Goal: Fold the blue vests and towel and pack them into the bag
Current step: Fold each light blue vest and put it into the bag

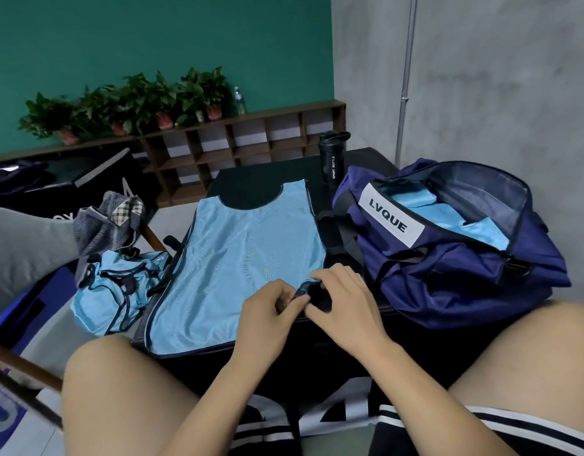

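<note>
**Two Hands Hold a Strap on the Blue Vest**

Head view: A light blue mesh vest with dark trim (244,258) lies flat on the black counter (238,179). Its neck hole points away from the person. Its bottom edge hangs a little over the near side of the counter.

Both hands meet at the vest's near right corner. The left hand (271,311) has its fingers curled, and its grip pinches a dark strap (308,292) on the vest's edge. The right hand (343,297) is just beside it. Its grip is closed on the same dark strap, thumb and fingers pinching it.

The dark blue cloth bag with a white "LVQUE" label (448,258) sits on the right side of the counter, near the vest. Its top is open. Some folded light blue cloth (425,209) lies inside it.

A tall black sport bottle (331,156) stands upright on the counter behind the bag and the vest.

To the left of the counter lies a crumpled pile of light blue vests (119,291). Just behind the pile is a bunched grey checked towel (109,218).

Far back, green potted plants (136,100) stand in a row on a brown wooden shelf (244,139) by a green wall.

The person's bare knees show at the bottom.
</note>
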Demonstrator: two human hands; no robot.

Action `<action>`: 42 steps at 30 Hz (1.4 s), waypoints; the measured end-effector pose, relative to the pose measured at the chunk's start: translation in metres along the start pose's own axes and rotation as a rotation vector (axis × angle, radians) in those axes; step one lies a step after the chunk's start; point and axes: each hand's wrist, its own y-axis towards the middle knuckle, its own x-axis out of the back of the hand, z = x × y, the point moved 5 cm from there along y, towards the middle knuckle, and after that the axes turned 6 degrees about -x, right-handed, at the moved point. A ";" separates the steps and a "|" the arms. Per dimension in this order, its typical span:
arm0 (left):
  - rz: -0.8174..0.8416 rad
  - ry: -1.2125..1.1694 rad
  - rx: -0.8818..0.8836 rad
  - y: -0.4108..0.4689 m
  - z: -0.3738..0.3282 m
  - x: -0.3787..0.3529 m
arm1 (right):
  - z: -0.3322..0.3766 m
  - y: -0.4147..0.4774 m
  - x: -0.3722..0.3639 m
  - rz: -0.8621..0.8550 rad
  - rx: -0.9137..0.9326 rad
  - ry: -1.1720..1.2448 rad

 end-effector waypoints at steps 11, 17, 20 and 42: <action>0.017 -0.019 -0.054 0.002 -0.010 0.004 | 0.014 0.008 0.003 -0.071 0.016 -0.130; 0.080 0.067 -0.132 0.002 -0.001 0.009 | 0.003 0.015 0.019 -0.155 0.124 -0.059; 0.171 0.122 -0.175 -0.001 0.008 0.010 | -0.003 0.013 0.027 -0.090 0.251 -0.115; 0.363 0.320 -0.092 0.166 0.070 0.101 | 0.038 0.206 0.030 0.511 0.242 -0.308</action>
